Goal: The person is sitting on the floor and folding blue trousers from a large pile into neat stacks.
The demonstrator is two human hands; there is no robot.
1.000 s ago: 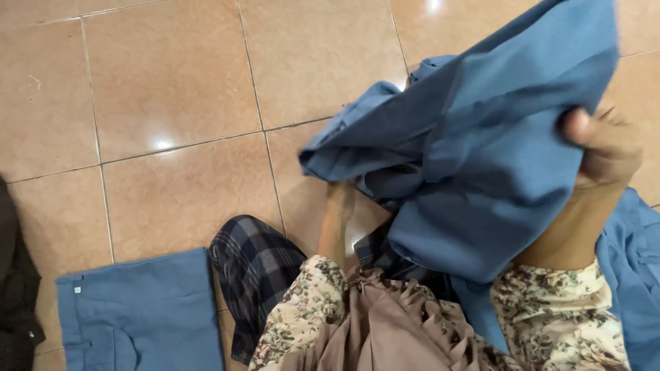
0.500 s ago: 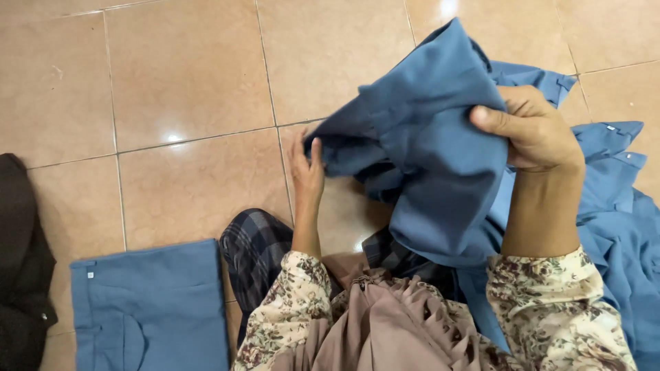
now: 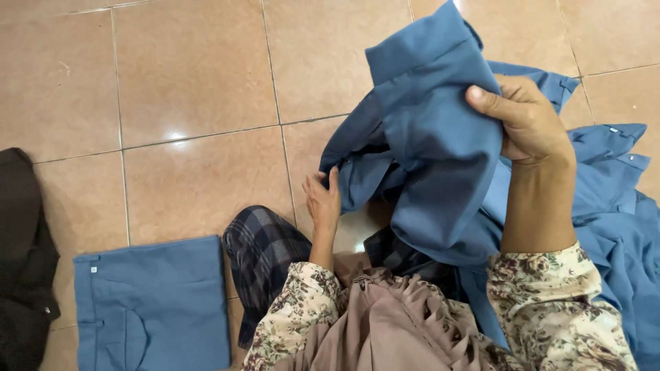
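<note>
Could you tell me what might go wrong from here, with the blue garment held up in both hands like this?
The blue garment is bunched in the right hand, with only the left hand's fingertips on a lower edge, so it may slip or twist. Its hanging folds could tangle with the blue pile beside it. Dropped, it might disturb the folded blue piece on the tiled floor.

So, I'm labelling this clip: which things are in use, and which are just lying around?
In use:
right hand
left hand
blue garment, gripped by both

Lying about:
folded blue trousers
black cloth
blue clothes pile
</note>
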